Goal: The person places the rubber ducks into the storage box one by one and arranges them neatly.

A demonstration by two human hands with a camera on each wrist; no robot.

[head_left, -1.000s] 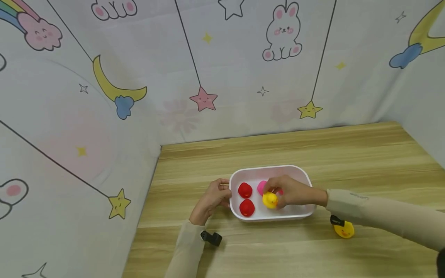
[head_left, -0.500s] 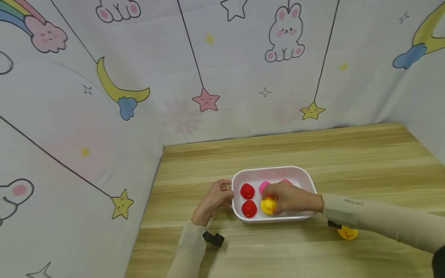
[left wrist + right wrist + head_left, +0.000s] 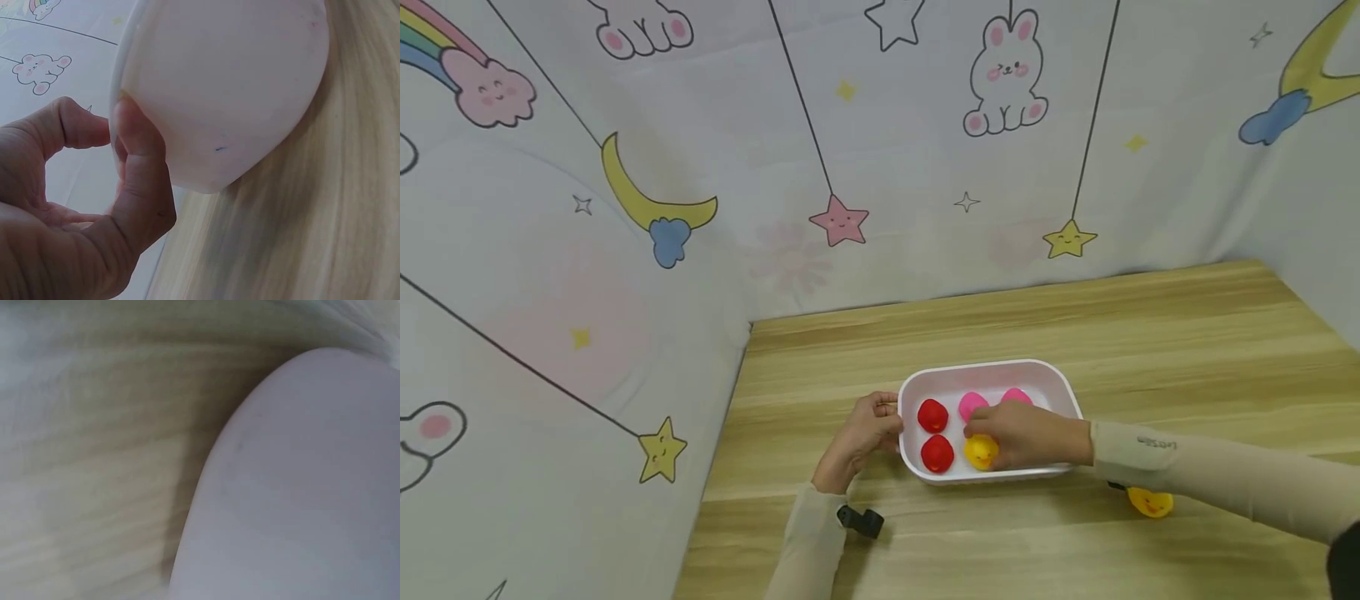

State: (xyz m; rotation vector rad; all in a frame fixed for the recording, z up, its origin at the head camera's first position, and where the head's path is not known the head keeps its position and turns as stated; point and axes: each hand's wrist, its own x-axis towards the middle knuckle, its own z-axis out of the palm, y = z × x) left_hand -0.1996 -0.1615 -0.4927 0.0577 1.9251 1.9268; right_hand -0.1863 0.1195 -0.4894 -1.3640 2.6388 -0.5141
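Note:
A white oblong tray (image 3: 917,372) stands on the wooden table. At its left end my left hand (image 3: 861,436) pinches the rim between thumb and fingers, which the left wrist view shows close up on the tray wall (image 3: 231,87). Inside the tray, my right hand (image 3: 1037,435) grips a small yellow rubber duck (image 3: 981,452) low near the front wall. Left of this duck are two red rounded toys (image 3: 937,454), one behind the other. Two pink toys (image 3: 973,406) sit toward the back, partly covered by the right hand. The right wrist view has only the tray's outside (image 3: 300,475).
Another yellow duck (image 3: 1151,502) lies on the table (image 3: 1015,542) to the tray's front right, partly behind the right forearm. A white cloth (image 3: 910,167) printed with stars, moons and rabbits hangs behind the table and along its left side.
My right hand has brought the yellow duck down and slightly toward the front of the tray, beside the nearer red toy. More of the pink toys shows. The left hand keeps its hold on the rim.

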